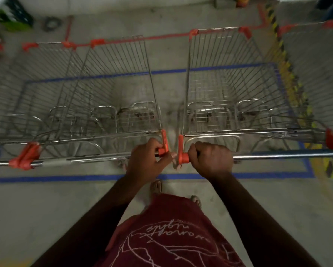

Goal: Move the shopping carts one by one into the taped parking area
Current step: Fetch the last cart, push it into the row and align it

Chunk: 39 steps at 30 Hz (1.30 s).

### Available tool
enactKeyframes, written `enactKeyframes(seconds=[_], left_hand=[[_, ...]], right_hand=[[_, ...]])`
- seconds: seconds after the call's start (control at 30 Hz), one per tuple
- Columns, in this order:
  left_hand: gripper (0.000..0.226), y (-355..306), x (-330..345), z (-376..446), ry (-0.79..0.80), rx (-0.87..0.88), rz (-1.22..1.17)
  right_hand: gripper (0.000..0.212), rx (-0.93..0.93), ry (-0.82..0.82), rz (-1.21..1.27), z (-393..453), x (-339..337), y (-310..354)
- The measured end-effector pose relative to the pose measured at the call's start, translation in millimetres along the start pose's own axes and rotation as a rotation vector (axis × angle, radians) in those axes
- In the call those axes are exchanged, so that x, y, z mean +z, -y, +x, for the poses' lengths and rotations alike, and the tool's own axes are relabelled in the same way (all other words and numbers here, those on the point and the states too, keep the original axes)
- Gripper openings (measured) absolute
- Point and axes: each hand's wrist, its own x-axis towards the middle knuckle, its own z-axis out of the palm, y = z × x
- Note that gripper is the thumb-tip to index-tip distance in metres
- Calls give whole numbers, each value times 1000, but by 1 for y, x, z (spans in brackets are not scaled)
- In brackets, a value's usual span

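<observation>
Step in hand, by my reading: final squaring-up of the right cart point(235, 97) beside the left cart point(96, 97), both inside the blue tape outline point(65, 178); next move likely a small nudge, then letting go. Right hand point(210, 160): clenched around the right cart's handle bar point(277, 156). Left hand point(146, 160): fingers curled at the left cart's orange handle end point(162, 150), pinching it.

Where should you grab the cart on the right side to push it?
Grab the right cart by its long handle bar, coming from behind, where the person stands. The bar runs straight across the back at hand height, and its round shape lets fingers wrap it. The right hand grips its left end now; holding nearer the middle would probably steer straighter.
</observation>
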Motion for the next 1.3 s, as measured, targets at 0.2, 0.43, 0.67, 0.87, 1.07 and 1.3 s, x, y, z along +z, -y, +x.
enactKeyframes(seconds=[0.2,0.43,0.67,0.87,1.07,1.3], left_hand=[[72,3,2,-1,-29,-7,66],[62,1,-1,-4,-58,8,83],[58,6,-1,-3,-30,15,85],[69,3,-2,-2,-30,9,60],[72,5,-2,-2,-26,28,57],[65,2,4,-7,-78,25,51]], right_hand=[[34,-35,-30,-6,18,6,3],[37,-55,-97,-14,21,9,10],[39,-56,-80,-6,22,12,14],[42,-79,-62,5,20,15,11],[41,-95,-80,45,17,12,14],[43,-105,-115,83,13,8,5]])
